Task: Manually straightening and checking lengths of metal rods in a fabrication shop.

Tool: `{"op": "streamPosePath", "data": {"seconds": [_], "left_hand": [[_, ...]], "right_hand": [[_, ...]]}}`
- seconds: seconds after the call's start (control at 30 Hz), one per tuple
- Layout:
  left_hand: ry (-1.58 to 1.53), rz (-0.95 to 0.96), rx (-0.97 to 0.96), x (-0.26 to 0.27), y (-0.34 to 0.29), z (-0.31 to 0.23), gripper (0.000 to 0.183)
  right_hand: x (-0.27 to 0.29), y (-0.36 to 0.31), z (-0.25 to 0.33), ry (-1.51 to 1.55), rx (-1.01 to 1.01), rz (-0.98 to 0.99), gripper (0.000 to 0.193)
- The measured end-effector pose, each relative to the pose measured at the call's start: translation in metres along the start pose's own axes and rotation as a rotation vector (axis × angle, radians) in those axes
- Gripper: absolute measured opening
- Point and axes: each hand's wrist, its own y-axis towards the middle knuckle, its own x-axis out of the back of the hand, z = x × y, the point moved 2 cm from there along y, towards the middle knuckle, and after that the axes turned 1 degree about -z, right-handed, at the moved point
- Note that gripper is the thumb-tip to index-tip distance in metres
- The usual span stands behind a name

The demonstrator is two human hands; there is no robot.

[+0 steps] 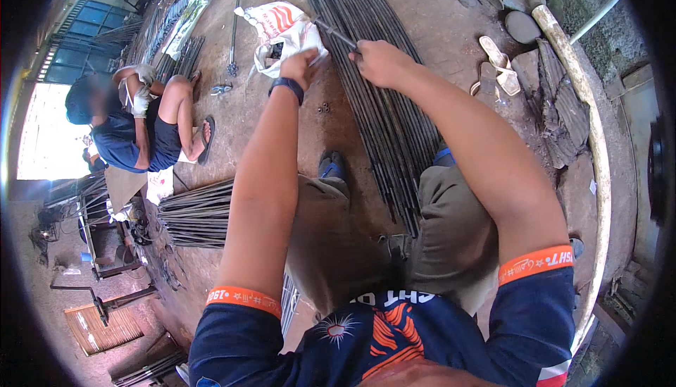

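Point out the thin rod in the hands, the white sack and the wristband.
thin rod (339,35), head view, on its bare shaft between the two hands.
white sack (282,28), head view, on its printed upper face.
wristband (286,88), head view, on the dark band across the left wrist.

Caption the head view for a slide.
Seated person's left hand and right hand grip a thin metal rod above a bundle of dark rods on the concrete floor.
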Motion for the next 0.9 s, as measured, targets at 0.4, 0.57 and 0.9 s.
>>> {"op": "streamPosePath", "data": {"seconds": [0.4, 0.57, 0.9], "left_hand": [[0.105, 0.020, -0.041, -0.027, 0.001, -0.010, 0.057], [0.184, -0.393, 0.213, 0.044, 0.011, 0.013, 0.042], [-0.002, 0.010, -0.008, -0.044, -0.014, -0.019, 0.058]], "right_hand": [[0.001, -0.005, -0.007, 0.021, -0.027, 0.020, 0.028], [0.010, -0.007, 0.002, 0.024, 0.020, 0.014, 0.030], [0.009, -0.007, -0.007, 0.065, 0.032, -0.094, 0.033]]}}
